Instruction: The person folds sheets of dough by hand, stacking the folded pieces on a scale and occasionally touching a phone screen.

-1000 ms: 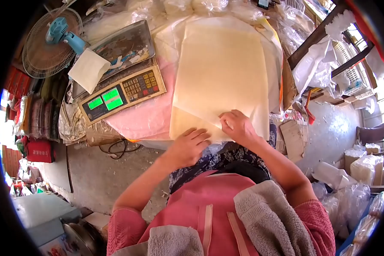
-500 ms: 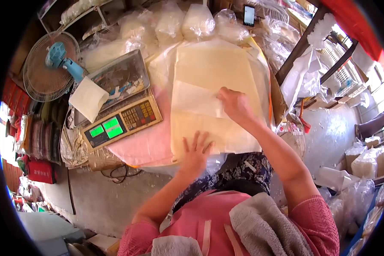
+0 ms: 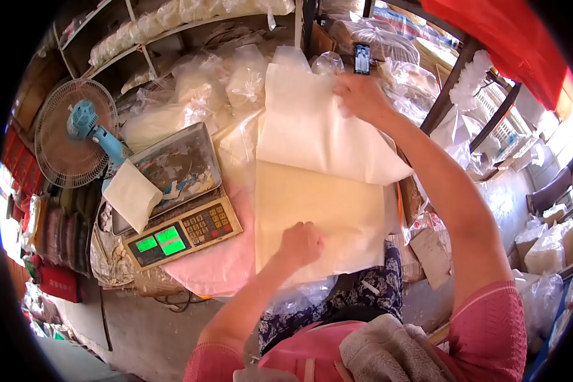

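Note:
A thin white sheet slants over the upper part of a flat stack of cream sheets in front of me. My right hand pinches the far edge of the white sheet, which spreads down and to the right from my fingers. Low on the cream stack rests my left hand, closed with its knuckles up; what its curled fingers hold, if anything, is hidden. Left of the stack stands a digital scale with green displays and a metal pan. A folded white pad lies on the pan's left corner.
A fan with a blue motor stands at the left. Filled clear bags line the far side, and a phone stands behind my right hand. Pink material lies beneath the scale's near side. Shelves rise at the back.
My right hand has moved far across the stack, drawing the white sheet out over its upper part. My left hand has gone from spread fingers to closed. The camera view has tilted up.

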Motion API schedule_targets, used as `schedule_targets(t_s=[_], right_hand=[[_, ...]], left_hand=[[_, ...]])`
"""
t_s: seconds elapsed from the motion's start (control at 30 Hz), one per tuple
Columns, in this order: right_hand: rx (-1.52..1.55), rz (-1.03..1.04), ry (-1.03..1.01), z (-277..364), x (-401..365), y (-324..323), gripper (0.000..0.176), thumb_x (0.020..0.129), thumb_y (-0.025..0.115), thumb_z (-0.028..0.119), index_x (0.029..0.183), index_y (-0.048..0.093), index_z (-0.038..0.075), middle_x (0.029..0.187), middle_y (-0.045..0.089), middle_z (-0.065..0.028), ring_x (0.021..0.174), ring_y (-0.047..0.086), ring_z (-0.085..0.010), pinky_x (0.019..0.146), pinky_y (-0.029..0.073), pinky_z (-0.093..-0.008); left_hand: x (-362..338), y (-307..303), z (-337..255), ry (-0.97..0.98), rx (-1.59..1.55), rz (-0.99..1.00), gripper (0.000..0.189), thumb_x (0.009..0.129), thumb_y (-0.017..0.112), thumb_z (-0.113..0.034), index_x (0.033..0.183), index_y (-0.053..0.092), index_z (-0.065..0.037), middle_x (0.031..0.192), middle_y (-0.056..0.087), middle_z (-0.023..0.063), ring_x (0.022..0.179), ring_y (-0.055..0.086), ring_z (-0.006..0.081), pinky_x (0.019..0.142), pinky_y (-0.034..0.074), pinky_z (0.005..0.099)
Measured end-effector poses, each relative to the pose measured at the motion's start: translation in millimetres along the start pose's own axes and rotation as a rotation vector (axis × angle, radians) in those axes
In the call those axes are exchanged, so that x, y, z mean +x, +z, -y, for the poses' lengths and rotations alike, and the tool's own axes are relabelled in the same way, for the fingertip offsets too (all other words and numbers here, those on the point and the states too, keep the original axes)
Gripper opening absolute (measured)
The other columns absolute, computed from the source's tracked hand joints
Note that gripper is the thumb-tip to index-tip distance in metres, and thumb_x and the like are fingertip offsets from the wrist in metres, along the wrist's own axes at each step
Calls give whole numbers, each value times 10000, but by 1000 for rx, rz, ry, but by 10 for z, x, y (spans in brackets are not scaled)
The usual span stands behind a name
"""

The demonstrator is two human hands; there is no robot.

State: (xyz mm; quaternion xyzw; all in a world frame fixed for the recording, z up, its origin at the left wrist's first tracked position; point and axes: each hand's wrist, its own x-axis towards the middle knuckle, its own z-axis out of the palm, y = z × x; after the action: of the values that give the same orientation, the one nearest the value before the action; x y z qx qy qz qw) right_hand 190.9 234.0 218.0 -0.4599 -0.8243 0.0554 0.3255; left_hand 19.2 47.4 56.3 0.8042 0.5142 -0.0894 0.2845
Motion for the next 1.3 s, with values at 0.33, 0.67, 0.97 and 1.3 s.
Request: schedule_targets(t_s=[0.33,0.67,0.97,1.3], right_hand=[[-396,-260,-260,77,545,-857,110,793,530,116,868,552,39,816,597,-186,784,593,-376,676,462,-484],[-484,-117,-409,1566,-340,-1832,198,743,531,87,922,600,132,841,623,-81,776,627,-290,690,493,-417],[-107,48,-520,664,-2620,97,312,749,539,96,1047,493,12,812,502,-132,694,553,-299,611,453,-411],[-288,444,-141,-138,-3568,35,140,717,558,99,813,651,58,897,622,-27,940,564,-235,884,434,-400]], left_hand=[[835,296,454,0,166,-727,601,862,455,-550,1379,419,-246,1496,262,115,1372,155,424,1044,94,667],[898,270,668,39,-558,-596,731,852,591,-372,1447,241,-134,1525,139,136,1398,92,346,1096,144,532],[-343,442,368,450,-144,-943,418,754,553,-67,1167,490,-94,1212,479,110,1202,410,289,1081,238,524],[-817,830,696,471,-494,-779,319,762,572,60,1033,661,-85,993,684,66,948,644,190,1022,360,454]])
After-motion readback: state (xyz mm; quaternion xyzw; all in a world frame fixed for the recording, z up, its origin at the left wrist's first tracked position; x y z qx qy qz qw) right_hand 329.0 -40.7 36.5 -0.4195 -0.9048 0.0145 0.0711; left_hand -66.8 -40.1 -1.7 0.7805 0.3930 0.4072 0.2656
